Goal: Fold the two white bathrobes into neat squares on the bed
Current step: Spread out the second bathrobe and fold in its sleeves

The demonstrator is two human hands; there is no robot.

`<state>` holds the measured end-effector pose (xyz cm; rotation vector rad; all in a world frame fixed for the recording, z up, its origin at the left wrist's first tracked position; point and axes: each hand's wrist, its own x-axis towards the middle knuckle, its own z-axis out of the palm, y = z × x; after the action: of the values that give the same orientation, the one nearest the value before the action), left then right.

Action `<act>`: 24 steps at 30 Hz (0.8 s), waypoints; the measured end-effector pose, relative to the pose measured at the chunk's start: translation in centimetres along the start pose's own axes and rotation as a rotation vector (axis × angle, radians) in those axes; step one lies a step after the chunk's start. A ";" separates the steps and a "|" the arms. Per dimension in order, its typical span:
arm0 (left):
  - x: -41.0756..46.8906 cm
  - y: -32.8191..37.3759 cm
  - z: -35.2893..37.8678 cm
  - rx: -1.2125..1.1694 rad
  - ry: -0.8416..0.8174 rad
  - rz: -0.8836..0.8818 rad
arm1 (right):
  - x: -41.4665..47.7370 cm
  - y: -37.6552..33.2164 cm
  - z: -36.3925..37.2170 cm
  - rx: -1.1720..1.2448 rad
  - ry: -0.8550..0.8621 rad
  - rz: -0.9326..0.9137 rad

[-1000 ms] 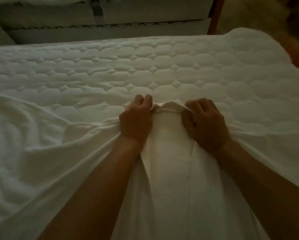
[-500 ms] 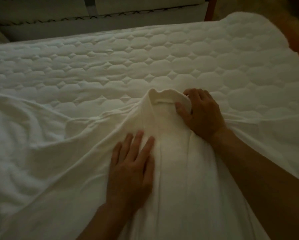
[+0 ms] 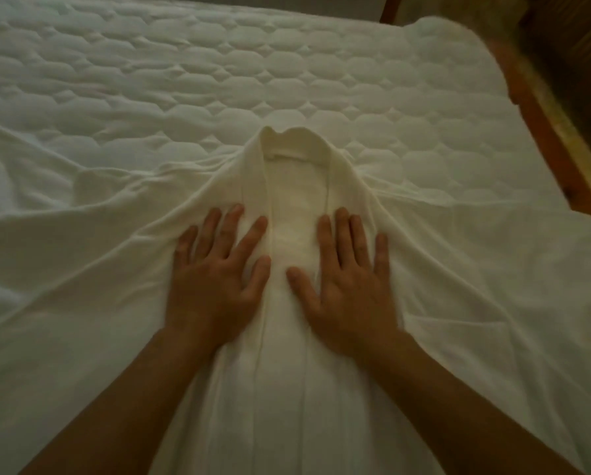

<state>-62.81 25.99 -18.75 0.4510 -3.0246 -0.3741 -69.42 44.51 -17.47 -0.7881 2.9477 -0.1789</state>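
Note:
A white bathrobe (image 3: 294,186) lies spread front-up on the quilted bed (image 3: 218,73), its collar pointing away from me and its sleeves stretched out to left and right. My left hand (image 3: 218,279) rests flat on the left front panel with fingers spread. My right hand (image 3: 348,282) lies flat on the right front panel, fingers apart. Both palms press the cloth just below the collar, either side of the front opening. Only one bathrobe can be told apart in the dim light.
The quilted mattress cover reaches to the far edge of the view. A wooden bed frame (image 3: 547,138) runs along the right side, with dark floor beyond it. Loose white fabric (image 3: 47,269) lies wrinkled at the left.
Both hands let go of the collar and slid down toward me. The left went first, then the right, and both now lie flat on the robe's front. The camera tilted closer.

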 end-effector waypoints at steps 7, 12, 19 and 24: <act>0.1 0.3 -0.6 0.055 -0.056 0.006 | 0.6 0.0 0.3 0.050 0.030 -0.003; -3.6 1.2 -1.0 0.050 -0.159 -0.051 | 0.5 0.1 0.6 0.076 0.034 0.000; -8.2 5.6 -4.6 0.175 -0.235 -0.114 | -0.6 4.5 -6.9 0.510 -0.197 -0.046; -11.3 16.6 -1.3 0.124 -0.179 0.121 | -8.5 14.5 -6.9 0.191 0.263 -0.011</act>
<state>-56.56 44.42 -13.64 0.2511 -3.2419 -0.2322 -69.95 61.89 -12.18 -0.8098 3.1022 -0.5996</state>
